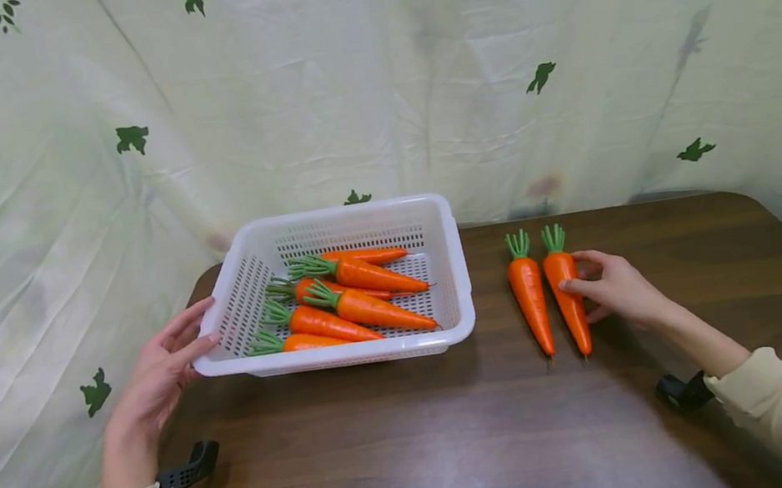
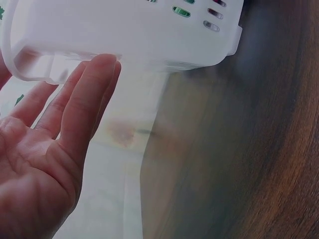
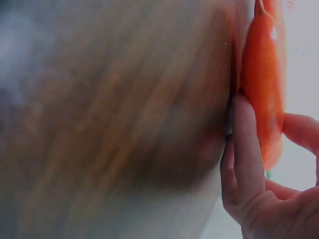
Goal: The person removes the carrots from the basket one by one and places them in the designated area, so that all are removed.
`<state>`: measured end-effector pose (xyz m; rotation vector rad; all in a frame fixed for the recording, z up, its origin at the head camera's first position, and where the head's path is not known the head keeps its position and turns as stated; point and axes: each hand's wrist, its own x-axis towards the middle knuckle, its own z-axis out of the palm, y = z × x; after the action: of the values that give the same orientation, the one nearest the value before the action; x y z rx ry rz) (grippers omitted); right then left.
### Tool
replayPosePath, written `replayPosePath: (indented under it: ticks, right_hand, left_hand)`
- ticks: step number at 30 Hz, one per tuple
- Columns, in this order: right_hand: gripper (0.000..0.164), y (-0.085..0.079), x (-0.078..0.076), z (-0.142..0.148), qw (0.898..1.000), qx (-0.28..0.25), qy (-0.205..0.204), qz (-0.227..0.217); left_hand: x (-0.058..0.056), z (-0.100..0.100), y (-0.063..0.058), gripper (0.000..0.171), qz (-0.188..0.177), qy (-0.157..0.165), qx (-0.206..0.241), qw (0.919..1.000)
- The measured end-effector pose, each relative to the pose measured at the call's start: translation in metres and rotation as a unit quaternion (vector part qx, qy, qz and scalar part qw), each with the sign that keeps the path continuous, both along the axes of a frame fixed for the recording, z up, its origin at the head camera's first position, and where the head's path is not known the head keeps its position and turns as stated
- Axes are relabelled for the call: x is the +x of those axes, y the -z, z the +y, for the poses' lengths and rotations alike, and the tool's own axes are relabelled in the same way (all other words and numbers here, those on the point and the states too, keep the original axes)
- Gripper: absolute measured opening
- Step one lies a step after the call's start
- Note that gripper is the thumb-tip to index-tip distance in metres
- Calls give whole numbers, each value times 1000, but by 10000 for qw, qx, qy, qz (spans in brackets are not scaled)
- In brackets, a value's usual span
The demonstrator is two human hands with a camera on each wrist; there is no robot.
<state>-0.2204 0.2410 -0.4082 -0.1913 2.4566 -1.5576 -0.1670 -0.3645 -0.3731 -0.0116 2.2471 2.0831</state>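
My left hand grips the left rim of a white perforated plastic basket, thumb at the rim and fingers against the outer wall. Its fingers lie along the basket's side in the left wrist view. Several orange carrots with green stems lie inside the basket. To the right on the table, my right hand pinches a carrot between thumb and fingers, its green top pointing away from me. Another carrot lies just left of it, nearly parallel. The right wrist view shows the pinched carrot close up.
A dark brown wooden table lies under everything, its rounded back corner at the far right. Behind it hangs a pale curtain with green leaf prints, which also runs down the left side. A black strap is on the left wrist.
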Motion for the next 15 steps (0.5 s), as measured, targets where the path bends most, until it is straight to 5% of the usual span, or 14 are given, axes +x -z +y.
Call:
replayPosePath:
  ticks: [15]
  right_hand:
    - [71,-1,2,2,9989,-220,-125,-401]
  left_hand:
    - [0,1,0,61,49,59,33,10000]
